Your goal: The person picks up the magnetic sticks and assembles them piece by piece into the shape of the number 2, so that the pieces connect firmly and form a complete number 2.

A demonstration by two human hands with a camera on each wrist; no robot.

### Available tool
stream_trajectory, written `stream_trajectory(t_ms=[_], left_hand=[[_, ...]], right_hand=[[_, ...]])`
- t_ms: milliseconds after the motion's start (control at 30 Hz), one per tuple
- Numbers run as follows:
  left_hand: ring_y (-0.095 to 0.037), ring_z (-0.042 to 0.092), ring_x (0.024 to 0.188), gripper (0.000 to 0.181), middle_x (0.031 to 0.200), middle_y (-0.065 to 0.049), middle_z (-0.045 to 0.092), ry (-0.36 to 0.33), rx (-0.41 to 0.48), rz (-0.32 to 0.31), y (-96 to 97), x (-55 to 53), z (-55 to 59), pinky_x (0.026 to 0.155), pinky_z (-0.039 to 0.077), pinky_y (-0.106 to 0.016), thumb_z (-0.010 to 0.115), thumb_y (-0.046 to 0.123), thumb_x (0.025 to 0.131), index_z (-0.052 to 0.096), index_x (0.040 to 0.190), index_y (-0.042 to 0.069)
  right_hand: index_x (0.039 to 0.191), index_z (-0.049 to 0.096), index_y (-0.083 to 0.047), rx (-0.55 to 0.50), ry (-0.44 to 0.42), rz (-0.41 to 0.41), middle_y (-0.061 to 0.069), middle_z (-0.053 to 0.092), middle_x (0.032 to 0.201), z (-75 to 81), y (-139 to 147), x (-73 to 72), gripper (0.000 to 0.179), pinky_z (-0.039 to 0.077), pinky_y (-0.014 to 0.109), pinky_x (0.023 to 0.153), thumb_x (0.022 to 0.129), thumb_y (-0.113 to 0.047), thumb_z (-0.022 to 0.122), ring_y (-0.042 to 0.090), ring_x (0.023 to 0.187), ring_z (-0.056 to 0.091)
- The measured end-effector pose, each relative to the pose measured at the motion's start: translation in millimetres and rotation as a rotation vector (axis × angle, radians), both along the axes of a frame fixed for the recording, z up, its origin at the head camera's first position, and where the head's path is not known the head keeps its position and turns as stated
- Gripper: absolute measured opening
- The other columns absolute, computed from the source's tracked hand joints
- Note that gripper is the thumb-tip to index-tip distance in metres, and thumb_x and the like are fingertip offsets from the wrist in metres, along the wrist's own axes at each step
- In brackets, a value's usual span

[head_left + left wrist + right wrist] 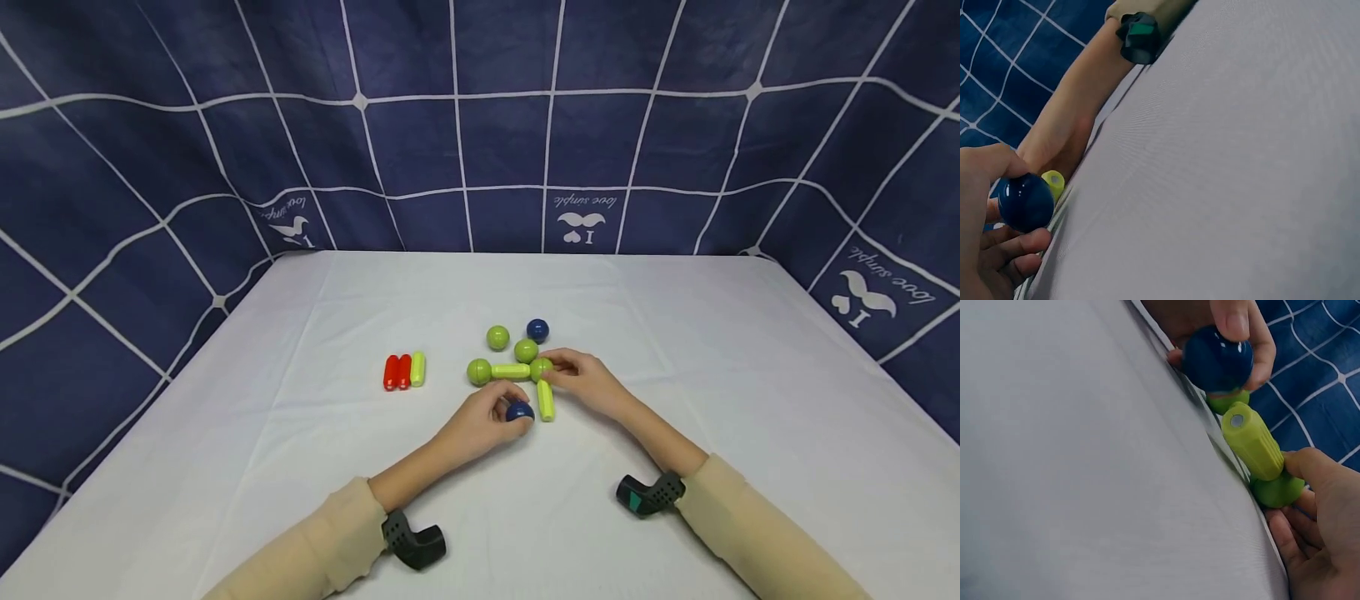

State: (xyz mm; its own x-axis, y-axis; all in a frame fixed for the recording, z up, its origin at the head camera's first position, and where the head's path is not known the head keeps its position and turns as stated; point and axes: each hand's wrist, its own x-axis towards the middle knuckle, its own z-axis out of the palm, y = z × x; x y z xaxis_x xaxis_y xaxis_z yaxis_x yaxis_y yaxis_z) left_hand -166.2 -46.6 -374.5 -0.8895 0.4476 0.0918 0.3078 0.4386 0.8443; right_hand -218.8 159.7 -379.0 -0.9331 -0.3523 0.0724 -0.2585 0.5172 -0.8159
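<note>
My left hand (480, 423) grips a shiny dark blue ball (520, 412) between thumb and fingers, slightly left of a yellow-green rod (546, 402). That rod points toward me, and its flat end with a grey round spot shows in the right wrist view. At its far end is a green ball (541, 368), pinched by my right hand (588, 385). A second yellow-green rod (512, 372) runs left from this ball to another green ball (479, 372), so the pieces form a corner. In the left wrist view the blue ball (1026, 203) partly covers the yellow-green rod (1054, 182).
Left of the joined pieces lie two red rods (398, 372) and a yellow-green rod (417, 368), side by side. Behind them are a green ball (498, 337), a blue ball (537, 331) and a green ball (527, 350) close to the corner. A dark blue checked cloth (502, 142) hangs behind the white table (337, 475).
</note>
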Motion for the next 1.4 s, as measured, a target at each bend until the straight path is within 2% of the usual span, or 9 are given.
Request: stream_trajectory(t_ms=[167,300,600,833,967,1033,1133,1267,1400], left_hand=[[-0.009,0.05,0.071,0.026,0.088,-0.001,0.057,-0.025,0.037,-0.004,4.8,3.7,-0.7,0.063,0.042,-0.019,0.067,0.025,0.08,0.056,0.101,0.013],[-0.008,0.051,0.074,0.027,0.095,0.0,0.055,0.015,0.038,0.022,11.9,7.8,-1.0,0.066,0.043,-0.019,0.067,0.025,0.08,0.055,0.101,0.013],[-0.007,0.047,0.071,0.027,0.092,0.0,0.049,0.131,-0.039,0.047,22.6,13.3,1.0,0.062,0.04,-0.018,0.069,0.023,0.079,0.053,0.098,0.012],[-0.004,0.042,0.066,0.031,0.088,0.002,0.046,0.144,-0.081,0.022,28.6,13.0,0.7,0.057,0.037,-0.016,0.069,0.027,0.08,0.052,0.102,0.013],[-0.004,0.044,0.068,0.03,0.09,0.003,0.046,0.127,-0.1,0.018,29.1,13.6,2.9,0.058,0.038,-0.016,0.065,0.033,0.082,0.053,0.102,0.015],[-0.005,0.046,0.07,0.027,0.091,0.003,0.048,0.142,-0.114,0.026,26.7,12.3,6.2,0.06,0.039,-0.017,0.062,0.035,0.084,0.054,0.101,0.015],[-0.008,0.047,0.07,0.019,0.089,0.003,0.053,0.208,-0.16,0.089,19.1,5.8,14.7,0.061,0.039,-0.019,0.057,0.033,0.088,0.057,0.096,0.016],[-0.011,0.047,0.064,0.015,0.076,0.002,0.055,0.26,-0.238,0.252,-0.9,-10.7,32.2,0.057,0.037,-0.022,0.054,0.027,0.087,0.061,0.089,0.014],[-0.015,0.047,0.055,0.018,0.066,-0.002,0.057,0.309,-0.43,0.402,-31.1,-29.7,49.6,0.047,0.035,-0.026,0.053,0.027,0.088,0.063,0.087,0.012]], right_hand=[[0.122,0.054,0.0,-0.003,-0.018,-0.009,0.016,0.061,0.11,6.7,-2,-3.4,0.04,0.045,0.033,0.085,0.089,-0.024,0.057,0.023,0.098,0.057],[0.121,0.055,-0.004,-0.012,-0.024,-0.013,0.014,0.062,0.111,-0.8,0,-11.3,0.042,0.045,0.035,0.087,0.087,-0.029,0.059,0.022,0.1,0.057],[0.121,0.056,-0.004,0.009,-0.012,0.002,0.014,0.062,0.111,0.7,-1,-12.5,0.042,0.046,0.034,0.086,0.087,-0.029,0.059,0.021,0.099,0.058],[0.123,0.053,-0.003,-0.001,-0.02,0.011,0.015,0.06,0.116,3.3,-2,-10.7,0.044,0.044,0.038,0.09,0.088,-0.029,0.058,0.024,0.103,0.057],[0.125,0.051,-0.002,-0.017,-0.026,0.011,0.016,0.058,0.119,3.2,-2,-7.8,0.044,0.044,0.04,0.091,0.089,-0.027,0.057,0.025,0.105,0.056],[0.126,0.05,-0.002,-0.026,-0.03,0.006,0.016,0.058,0.119,2.6,-3,-6.8,0.044,0.044,0.039,0.09,0.089,-0.027,0.056,0.025,0.105,0.056],[0.125,0.051,-0.004,-0.037,-0.038,-0.006,0.016,0.058,0.119,0.9,-4,-6.4,0.044,0.045,0.038,0.09,0.089,-0.028,0.057,0.026,0.105,0.057],[0.124,0.052,-0.004,-0.024,-0.034,-0.031,0.016,0.058,0.117,-1.5,-4,-7.0,0.044,0.046,0.037,0.089,0.089,-0.029,0.057,0.025,0.103,0.057],[0.125,0.052,-0.005,-0.006,-0.027,-0.045,0.016,0.058,0.117,-1.3,-4,-7.2,0.045,0.046,0.037,0.088,0.089,-0.031,0.057,0.025,0.103,0.056]])
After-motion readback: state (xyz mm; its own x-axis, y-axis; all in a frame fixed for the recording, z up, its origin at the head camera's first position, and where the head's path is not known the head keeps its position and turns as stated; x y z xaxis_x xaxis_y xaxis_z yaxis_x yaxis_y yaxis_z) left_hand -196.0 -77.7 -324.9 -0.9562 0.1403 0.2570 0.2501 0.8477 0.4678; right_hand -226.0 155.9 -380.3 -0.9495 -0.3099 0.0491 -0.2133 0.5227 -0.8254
